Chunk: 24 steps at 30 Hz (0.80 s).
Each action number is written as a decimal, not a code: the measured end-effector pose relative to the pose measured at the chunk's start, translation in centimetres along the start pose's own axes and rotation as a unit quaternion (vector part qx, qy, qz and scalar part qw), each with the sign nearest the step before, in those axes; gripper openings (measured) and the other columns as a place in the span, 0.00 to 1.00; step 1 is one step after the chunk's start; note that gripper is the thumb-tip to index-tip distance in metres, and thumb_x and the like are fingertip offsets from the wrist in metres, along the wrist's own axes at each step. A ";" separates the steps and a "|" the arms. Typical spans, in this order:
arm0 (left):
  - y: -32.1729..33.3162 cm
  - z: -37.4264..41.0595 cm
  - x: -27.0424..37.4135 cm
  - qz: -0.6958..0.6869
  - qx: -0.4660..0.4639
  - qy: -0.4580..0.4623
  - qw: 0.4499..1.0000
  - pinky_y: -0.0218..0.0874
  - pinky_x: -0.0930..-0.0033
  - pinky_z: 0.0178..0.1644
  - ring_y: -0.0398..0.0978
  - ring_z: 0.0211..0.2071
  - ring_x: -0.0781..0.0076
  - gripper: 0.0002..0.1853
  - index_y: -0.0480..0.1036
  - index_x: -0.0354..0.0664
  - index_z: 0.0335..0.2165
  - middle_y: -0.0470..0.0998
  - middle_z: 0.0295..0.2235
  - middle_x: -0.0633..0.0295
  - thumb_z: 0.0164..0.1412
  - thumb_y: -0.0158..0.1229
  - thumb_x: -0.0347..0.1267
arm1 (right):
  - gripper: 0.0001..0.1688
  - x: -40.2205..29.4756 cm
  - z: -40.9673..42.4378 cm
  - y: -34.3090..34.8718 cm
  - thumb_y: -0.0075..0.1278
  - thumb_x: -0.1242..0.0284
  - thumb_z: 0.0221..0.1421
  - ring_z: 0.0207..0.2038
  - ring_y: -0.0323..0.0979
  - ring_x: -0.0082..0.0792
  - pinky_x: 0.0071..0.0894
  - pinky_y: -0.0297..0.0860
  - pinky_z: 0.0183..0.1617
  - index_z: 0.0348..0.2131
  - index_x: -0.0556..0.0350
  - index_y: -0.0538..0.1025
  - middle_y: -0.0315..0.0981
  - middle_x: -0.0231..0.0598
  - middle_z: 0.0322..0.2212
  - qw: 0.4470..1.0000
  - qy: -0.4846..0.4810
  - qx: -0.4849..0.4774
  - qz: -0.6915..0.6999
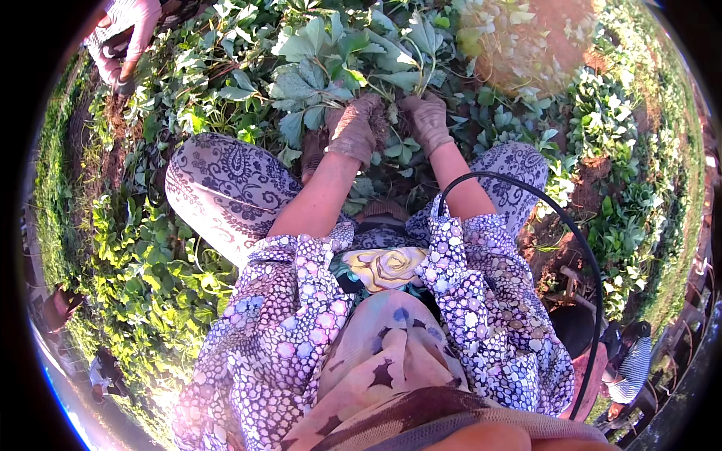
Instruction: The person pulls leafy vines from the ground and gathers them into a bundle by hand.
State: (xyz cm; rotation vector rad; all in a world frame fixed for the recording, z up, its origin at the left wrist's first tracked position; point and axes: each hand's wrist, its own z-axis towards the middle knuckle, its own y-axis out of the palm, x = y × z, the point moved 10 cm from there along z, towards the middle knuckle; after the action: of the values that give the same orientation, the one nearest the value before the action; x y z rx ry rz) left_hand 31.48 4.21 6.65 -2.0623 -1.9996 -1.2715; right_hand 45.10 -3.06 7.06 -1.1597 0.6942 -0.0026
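Observation:
My left hand (354, 131), in a soil-stained, brownish glove, is closed around the stems of a leafy green plant (307, 84). Its broad, toothed leaves fan out ahead and to the left. A clump of fine brown roots (380, 123) hangs at the inner side of that hand. Close by on the right, my right hand (426, 121), gloved alike, grips leaf stems (422, 79) that rise from its fingers. The fingertips of both hands are partly hidden by foliage. Both hands are between my spread knees, low over the plants.
Dense leafy plants (225, 56) spread ahead. Patterned trouser knees (225, 180) flank my arms. A black cable (569, 220) loops beside my right arm. Another person (127, 39) bends over plants at upper left; a person in stripes (629, 366) is at lower right. Bare soil (586, 191) shows rightward.

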 end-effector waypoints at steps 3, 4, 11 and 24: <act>0.8 1.0 -1.5 -0.025 -0.028 -0.022 0.999 0.67 0.66 0.23 0.72 0.20 0.69 0.04 0.74 0.41 0.28 0.76 0.23 0.62 0.51 0.57 0.28 | 0.12 -0.6 0.6 0.1 0.52 0.75 0.42 0.29 0.74 0.37 0.28 0.69 0.34 0.32 0.48 0.78 0.76 0.36 0.27 0.999 0.024 -0.005 -0.029; -0.2 1.1 -1.1 0.005 0.030 0.000 1.000 0.68 0.64 0.24 0.75 0.23 0.68 0.05 0.73 0.39 0.30 0.77 0.25 0.61 0.52 0.56 0.28 | 0.13 -1.5 0.7 -0.3 0.52 0.75 0.42 0.29 0.74 0.37 0.28 0.69 0.34 0.33 0.48 0.78 0.76 0.36 0.27 0.998 0.009 -0.008 -0.054; -0.1 2.0 2.1 0.213 0.013 0.136 0.967 0.65 0.62 0.24 0.75 0.23 0.65 0.11 0.73 0.35 0.32 0.78 0.28 0.57 0.49 0.60 0.31 | 0.12 1.3 -0.8 2.2 0.54 0.79 0.45 0.29 0.74 0.29 0.26 0.71 0.35 0.33 0.65 0.75 0.76 0.37 0.30 0.681 0.328 0.025 0.654; -4.3 6.2 -6.1 0.136 -0.187 -0.081 0.969 0.68 0.71 0.39 0.76 0.34 0.70 0.12 0.72 0.35 0.39 0.78 0.37 0.57 0.54 0.56 0.26 | 0.16 -5.7 0.1 0.2 0.56 0.78 0.40 0.38 0.74 0.39 0.30 0.70 0.43 0.35 0.53 0.79 0.76 0.40 0.34 0.983 -0.066 -0.044 0.167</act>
State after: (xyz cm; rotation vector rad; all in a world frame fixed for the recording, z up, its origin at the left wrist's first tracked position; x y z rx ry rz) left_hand 32.04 3.16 -2.98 -2.5745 -1.5387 -1.5606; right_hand 40.56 -0.90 9.75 -1.1049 0.7689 0.3887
